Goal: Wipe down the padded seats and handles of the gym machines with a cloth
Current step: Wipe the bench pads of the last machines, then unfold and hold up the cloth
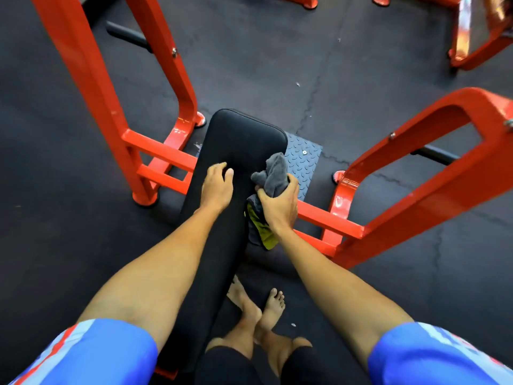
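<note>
While the R hand (280, 207) clenches a bunched grey cloth (273, 173) against the R edge of the padded bench (230, 145), just R of centre frame, the L hand (216, 187) rests on the pad's top w/ fingers (222, 166) loosely bent, gripping nothing. A yellow-green part of the cloth hangs below the R hand.

Orange steel crowds both sides. The L frame (91, 87) rises toward 11 o'clock, and the R frame (416, 168) loops out toward 3 o'clock. Their low cross rails run in close beside the bench at approx 9 and 4 o'clock. A black bar (127, 34) sticks out at 11 o'clock, another (438, 155) at 3 o'clock. A tread plate (304, 162) lies just past the cloth at 1 o'clock, partly under the pad. Bare feet (261, 309) stand at 6 o'clock, beside the bench's near end.

The floor (277, 65) is dark rubber matting w/ seams, cracks and pale specks. More orange machine legs (472, 43) sit far off at 1 o'clock.

The bench's rounded far end points to 12 o'clock, w/ open floor beyond it. The gaps betw. pad and frames are narrow.
</note>
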### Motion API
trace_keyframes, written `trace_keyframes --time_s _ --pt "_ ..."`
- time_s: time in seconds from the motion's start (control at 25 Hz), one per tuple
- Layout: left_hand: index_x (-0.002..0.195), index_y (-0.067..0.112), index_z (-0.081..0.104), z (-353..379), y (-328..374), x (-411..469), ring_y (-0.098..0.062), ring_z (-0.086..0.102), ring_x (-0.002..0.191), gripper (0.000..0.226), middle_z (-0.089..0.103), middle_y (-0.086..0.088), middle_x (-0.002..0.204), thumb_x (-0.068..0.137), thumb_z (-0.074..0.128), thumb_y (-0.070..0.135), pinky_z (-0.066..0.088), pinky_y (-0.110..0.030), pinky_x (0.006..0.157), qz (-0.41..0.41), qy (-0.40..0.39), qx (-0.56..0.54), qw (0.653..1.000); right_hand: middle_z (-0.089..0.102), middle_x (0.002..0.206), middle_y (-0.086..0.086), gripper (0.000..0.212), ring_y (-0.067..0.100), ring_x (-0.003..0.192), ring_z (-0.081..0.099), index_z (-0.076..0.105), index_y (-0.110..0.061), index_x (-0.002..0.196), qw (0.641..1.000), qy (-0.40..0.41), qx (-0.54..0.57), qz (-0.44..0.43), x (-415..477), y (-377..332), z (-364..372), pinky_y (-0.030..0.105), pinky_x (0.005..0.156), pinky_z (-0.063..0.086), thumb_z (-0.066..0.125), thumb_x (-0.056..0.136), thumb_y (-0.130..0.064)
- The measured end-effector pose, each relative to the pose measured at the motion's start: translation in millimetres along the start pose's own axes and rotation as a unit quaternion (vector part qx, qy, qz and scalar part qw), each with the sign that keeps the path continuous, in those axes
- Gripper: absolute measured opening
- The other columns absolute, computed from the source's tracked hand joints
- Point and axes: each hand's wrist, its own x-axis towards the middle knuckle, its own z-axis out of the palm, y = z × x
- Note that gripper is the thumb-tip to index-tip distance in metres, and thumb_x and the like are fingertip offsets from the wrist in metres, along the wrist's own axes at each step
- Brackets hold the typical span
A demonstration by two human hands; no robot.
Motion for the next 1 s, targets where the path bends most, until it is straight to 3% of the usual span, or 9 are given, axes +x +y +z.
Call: trace_keyframes --time_s 0.12,0.2,0.32,0.48,0.6,0.68,0.8,0.92,1.0 --pt "0.127 0.018 0.065 -6 43 -34 -0.028 0.057 0.125 0.043 0.064 -0.010 0.133 0.106 0.036 0.041 0.039 -0.031 0.092 0.002 -0.113 -0.035 0.993 0.055 0.128 -0.007 0.075 0.020 0.107 0.061 0.037 -0.035 0.129 0.999 -0.001 0.015 -0.030 -21 -20 -29 0.038 0.081 0.051 0.082 0.073 -0.054" --pt "0.124 0.020 0.070 -12 73 -61 -0.024 0.061 0.121 0.053 0.068 -0.007 0.126 0.104 0.033 0.052 0.045 -0.034 0.098 -0.007 -0.150 -0.097 0.984 0.055 0.123 -0.006 0.074 0.021 0.104 0.062 0.035 -0.033 0.124 0.999 0.000 0.030 -0.036 -37 -34 -52 0.041 0.081 0.053 0.083 0.071 -0.054" --pt "0.121 0.020 0.072 -14 109 -100 -0.013 0.063 0.113 0.056 0.070 -0.001 0.119 0.108 0.030 0.054 0.045 -0.028 0.098 -0.003 -0.204 -0.174 0.963 0.057 0.118 -0.003 0.075 0.021 0.102 0.062 0.032 -0.030 0.118 0.998 0.017 0.054 -0.029 -59 -39 -87 0.043 0.085 0.053 0.085 0.070 -0.054" --pt "0.115 0.018 0.074 -12 148 -152 -0.009 0.068 0.107 0.061 0.075 0.000 0.108 0.108 0.026 0.055 0.050 -0.021 0.093 0.051 -0.296 -0.193 0.934 0.057 0.116 -0.002 0.081 0.019 0.104 0.062 0.033 -0.032 0.114 0.991 0.087 0.091 -0.033 -87 -32 -137 0.044 0.089 0.054 0.090 0.063 -0.056" --pt "0.125 0.014 0.071 0 167 -187 -0.013 0.066 0.114 0.070 0.073 -0.004 0.120 0.099 0.034 0.067 0.048 -0.029 0.105 0.096 -0.353 -0.165 0.916 0.057 0.112 -0.003 0.080 0.018 0.100 0.063 0.036 -0.029 0.113 0.985 0.132 0.112 -0.024 -112 -19 -174 0.042 0.089 0.054 0.092 0.062 -0.053" --pt "0.127 0.012 0.069 15 179 -210 -0.017 0.064 0.118 0.053 0.070 -0.006 0.125 0.104 0.044 0.053 0.046 -0.035 0.109 0.137 -0.358 -0.151 0.911 0.057 0.113 0.000 0.080 0.019 0.101 0.063 0.037 -0.031 0.113 0.980 0.159 0.118 -0.017 -126 -9 -196 0.045 0.090 0.054 0.090 0.058 -0.058" --pt "0.128 0.008 0.067 34 212 -246 -0.017 0.061 0.116 0.035 0.068 -0.004 0.125 0.109 0.046 0.029 0.045 -0.027 0.101 0.237 -0.344 -0.076 0.905 0.053 0.117 0.002 0.079 0.018 0.106 0.062 0.038 -0.032 0.112 0.972 0.201 0.121 -0.020 -148 9 -247 0.044 0.096 0.054 0.091 0.059 -0.056" --pt "0.121 0.009 0.070 59 257 -281 -0.020 0.062 0.109 0.034 0.071 -0.008 0.119 0.108 0.045 0.028 0.047 -0.034 0.097 0.310 -0.339 -0.030 0.888 0.051 0.120 0.004 0.074 0.014 0.109 0.059 0.041 -0.023 0.112 0.966 0.229 0.116 -0.014 -168 30 -316 0.036 0.100 0.052 0.095 0.066 -0.045" --pt "0.112 0.010 0.070 76 288 -300 -0.019 0.060 0.101 0.032 0.069 -0.004 0.110 0.109 0.044 0.029 0.043 -0.031 0.084 0.342 -0.339 -0.019 0.876 0.059 0.119 0.005 0.070 0.014 0.108 0.063 0.047 -0.021 0.113 0.961 0.249 0.125 0.001 -175 46 -361 0.040 0.097 0.055 0.094 0.067 -0.046"
